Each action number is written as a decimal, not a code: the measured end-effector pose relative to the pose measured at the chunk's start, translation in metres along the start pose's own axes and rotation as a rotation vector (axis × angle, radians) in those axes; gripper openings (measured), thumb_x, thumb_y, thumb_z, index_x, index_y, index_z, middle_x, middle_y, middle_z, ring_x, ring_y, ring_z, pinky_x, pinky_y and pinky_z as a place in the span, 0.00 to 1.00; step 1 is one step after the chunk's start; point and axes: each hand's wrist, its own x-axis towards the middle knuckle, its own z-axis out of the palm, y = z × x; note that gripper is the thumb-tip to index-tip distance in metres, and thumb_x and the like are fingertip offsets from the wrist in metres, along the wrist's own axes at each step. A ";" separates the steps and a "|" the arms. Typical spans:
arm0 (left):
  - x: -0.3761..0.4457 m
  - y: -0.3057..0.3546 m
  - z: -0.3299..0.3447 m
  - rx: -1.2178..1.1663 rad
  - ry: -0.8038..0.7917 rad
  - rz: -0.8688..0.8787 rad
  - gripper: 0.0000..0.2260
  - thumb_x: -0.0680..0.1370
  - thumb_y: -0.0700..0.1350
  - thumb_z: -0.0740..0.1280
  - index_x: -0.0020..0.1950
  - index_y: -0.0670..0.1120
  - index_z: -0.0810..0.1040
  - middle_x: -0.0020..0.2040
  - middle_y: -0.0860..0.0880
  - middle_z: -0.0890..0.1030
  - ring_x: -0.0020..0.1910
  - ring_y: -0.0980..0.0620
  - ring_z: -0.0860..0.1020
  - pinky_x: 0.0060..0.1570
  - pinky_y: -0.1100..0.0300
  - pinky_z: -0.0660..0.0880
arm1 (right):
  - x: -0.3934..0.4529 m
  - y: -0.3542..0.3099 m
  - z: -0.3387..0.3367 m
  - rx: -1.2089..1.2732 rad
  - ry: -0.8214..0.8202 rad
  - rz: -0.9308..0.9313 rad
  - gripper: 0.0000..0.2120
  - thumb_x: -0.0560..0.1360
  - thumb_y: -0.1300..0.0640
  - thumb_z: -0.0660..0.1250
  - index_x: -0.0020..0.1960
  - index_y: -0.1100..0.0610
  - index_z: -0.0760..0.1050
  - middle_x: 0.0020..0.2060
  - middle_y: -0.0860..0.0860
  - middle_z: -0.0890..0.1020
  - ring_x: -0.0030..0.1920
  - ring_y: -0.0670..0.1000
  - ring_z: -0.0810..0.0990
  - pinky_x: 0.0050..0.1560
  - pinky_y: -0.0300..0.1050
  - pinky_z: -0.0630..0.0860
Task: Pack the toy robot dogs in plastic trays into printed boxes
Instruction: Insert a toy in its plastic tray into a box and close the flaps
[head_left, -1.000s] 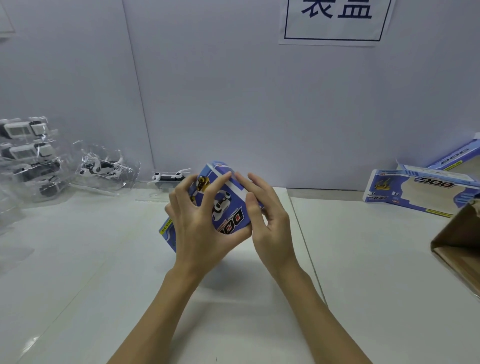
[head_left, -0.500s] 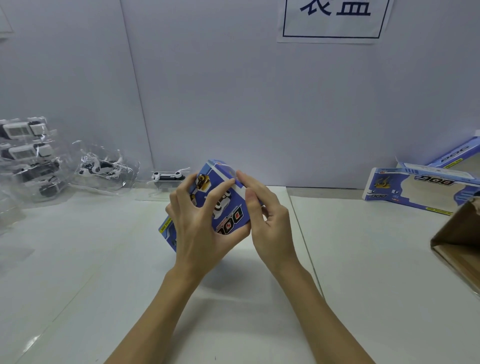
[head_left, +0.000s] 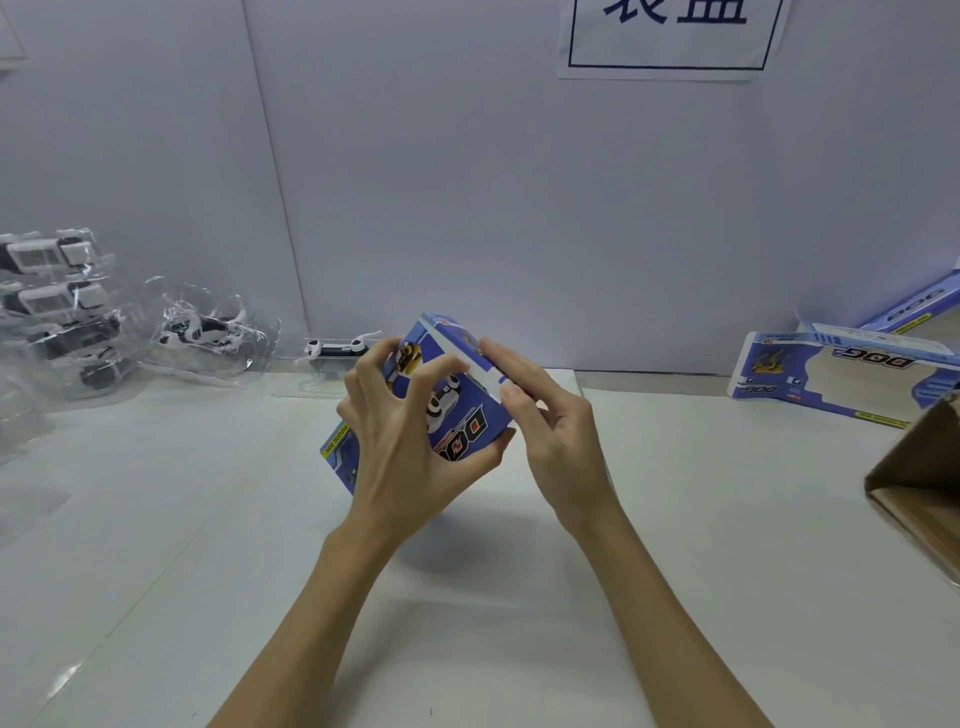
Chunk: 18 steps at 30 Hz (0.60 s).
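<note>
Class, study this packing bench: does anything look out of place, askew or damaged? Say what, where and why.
Nothing looks damaged. The blue printed box is tilted only because the left hand and right hand hold it. One toy robot dog lies by the back wall apart from the trayed dogs at left.

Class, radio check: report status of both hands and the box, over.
Left hand gripping blue printed box, tilted above the table. Right hand fingers on its end flap. More trayed dogs wait far left. Nothing obstructing.
</note>
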 end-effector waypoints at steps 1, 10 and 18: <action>0.001 0.000 -0.001 -0.010 -0.002 -0.004 0.30 0.68 0.67 0.73 0.65 0.57 0.70 0.70 0.38 0.68 0.70 0.39 0.69 0.61 0.38 0.71 | 0.000 0.000 0.000 -0.008 -0.006 0.002 0.23 0.81 0.50 0.62 0.75 0.53 0.74 0.72 0.49 0.76 0.74 0.52 0.73 0.55 0.53 0.85; -0.002 -0.010 -0.001 -0.007 0.020 -0.010 0.31 0.68 0.64 0.73 0.68 0.62 0.68 0.71 0.40 0.67 0.71 0.41 0.67 0.63 0.43 0.70 | -0.005 0.008 0.009 -0.222 -0.036 -0.132 0.24 0.82 0.47 0.60 0.78 0.44 0.69 0.77 0.41 0.67 0.79 0.43 0.60 0.55 0.44 0.84; -0.003 -0.014 -0.001 0.093 0.021 -0.003 0.34 0.70 0.65 0.74 0.74 0.56 0.72 0.72 0.43 0.65 0.71 0.43 0.67 0.64 0.51 0.67 | -0.006 0.017 0.016 -0.410 0.002 -0.275 0.25 0.83 0.48 0.63 0.79 0.44 0.66 0.80 0.46 0.62 0.78 0.49 0.62 0.59 0.41 0.82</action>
